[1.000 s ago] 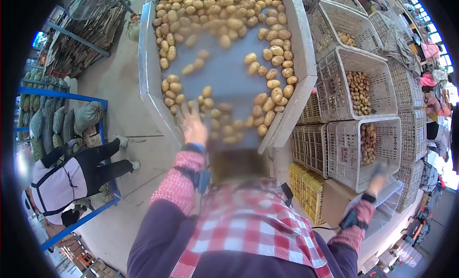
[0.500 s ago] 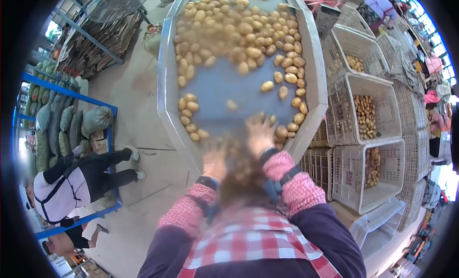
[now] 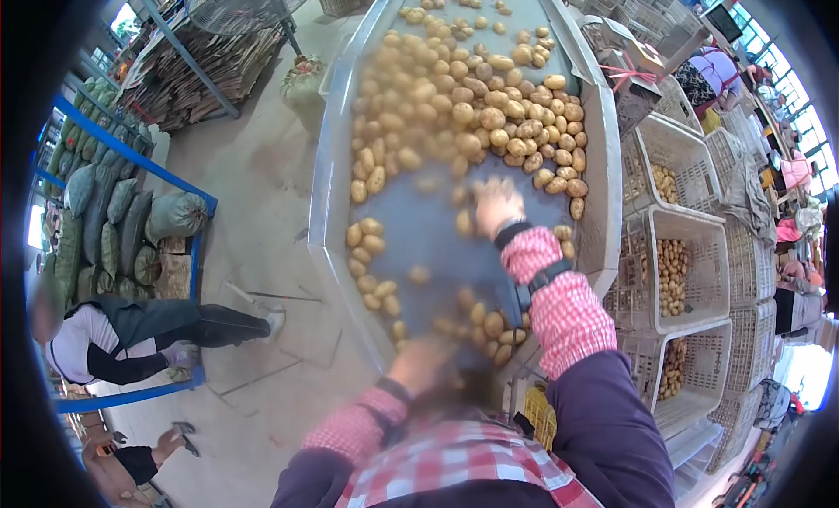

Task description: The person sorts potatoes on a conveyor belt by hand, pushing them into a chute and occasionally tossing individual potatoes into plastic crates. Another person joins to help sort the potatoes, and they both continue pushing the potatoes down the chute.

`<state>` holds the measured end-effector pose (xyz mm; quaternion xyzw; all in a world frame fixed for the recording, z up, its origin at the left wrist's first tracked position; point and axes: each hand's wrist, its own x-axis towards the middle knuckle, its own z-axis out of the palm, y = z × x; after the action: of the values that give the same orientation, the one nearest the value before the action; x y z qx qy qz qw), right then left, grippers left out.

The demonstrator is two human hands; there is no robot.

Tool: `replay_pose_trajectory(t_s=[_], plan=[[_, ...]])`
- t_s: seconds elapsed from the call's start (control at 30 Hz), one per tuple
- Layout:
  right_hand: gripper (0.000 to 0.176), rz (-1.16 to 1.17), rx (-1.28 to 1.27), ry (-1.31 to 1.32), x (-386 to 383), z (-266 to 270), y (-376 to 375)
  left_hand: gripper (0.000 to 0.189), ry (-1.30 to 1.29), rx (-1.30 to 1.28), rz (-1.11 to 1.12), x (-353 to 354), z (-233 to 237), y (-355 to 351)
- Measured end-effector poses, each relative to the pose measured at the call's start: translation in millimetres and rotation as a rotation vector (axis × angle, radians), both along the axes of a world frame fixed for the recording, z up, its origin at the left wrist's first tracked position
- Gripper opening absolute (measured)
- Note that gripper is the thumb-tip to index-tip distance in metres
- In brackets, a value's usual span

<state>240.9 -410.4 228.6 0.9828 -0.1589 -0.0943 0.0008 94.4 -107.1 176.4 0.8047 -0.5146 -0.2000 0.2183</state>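
Head view, left to right: a co-worker crouches by the blue rack, well apart from us. Our left hand is at the near edge of the sorting table, too blurred to tell its grip. Potatoes are heaped dense at the far end and thin near us. Our right hand reaches mid-table onto them; we can't tell if it's pinching or spread. Crates on the right are part-filled. We judge most of the load unsorted.

Potatoes: matt, dusty skins. Table rim — smooth pale metal, dull sheen. Crates — white plastic lattice; sleeve, chequered cloth.
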Motion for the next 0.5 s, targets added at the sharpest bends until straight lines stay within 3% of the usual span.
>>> replay_pose_trajectory(t_s=[0.1, 0.17, 0.23, 0.3, 0.37, 0.4, 0.47, 0.5], plan=[[0.03, 0.012, 0.444, 0.027, -28.6, -0.2, 23.2, 0.044, 0.011, 0.001, -0.01, 0.9, -6.5, 1.4], [0.028, 0.009, 0.437, -0.398, -31.9, -10.2, 9.5, 0.042, 0.022, -0.009, -0.006, 0.0, -6.7, 1.9], [0.03, -0.056, 0.466, -0.765, -0.4, 22.4, -28.9, 0.04, 0.02, -0.043, 0.004, 0.0, -7.9, 1.9], [0.031, -0.134, 0.334, -0.752, 34.3, 53.9, -55.4, 0.039, 0.011, -0.075, 0.027, -1.8, -17.9, 3.1], [0.037, -0.145, 0.142, -0.252, 67.8, 32.0, -80.4, 0.037, 0.041, -0.043, 0.056, -1.9, -17.5, 5.8], [0.035, -0.107, 0.019, -0.088, 60.7, 59.4, -56.1, 0.036, 0.076, 0.0, 0.073, -1.2, -14.8, 4.5], [0.037, -0.189, 0.053, -0.013, 50.8, 36.0, -41.7, 0.035, 0.089, 0.05, 0.088, -7.7, -16.6, 4.6], [0.039, -0.051, 0.078, 0.077, 59.1, -32.8, -69.1, 0.034, 0.055, 0.05, 0.078, -7.1, -23.4, 6.2]])
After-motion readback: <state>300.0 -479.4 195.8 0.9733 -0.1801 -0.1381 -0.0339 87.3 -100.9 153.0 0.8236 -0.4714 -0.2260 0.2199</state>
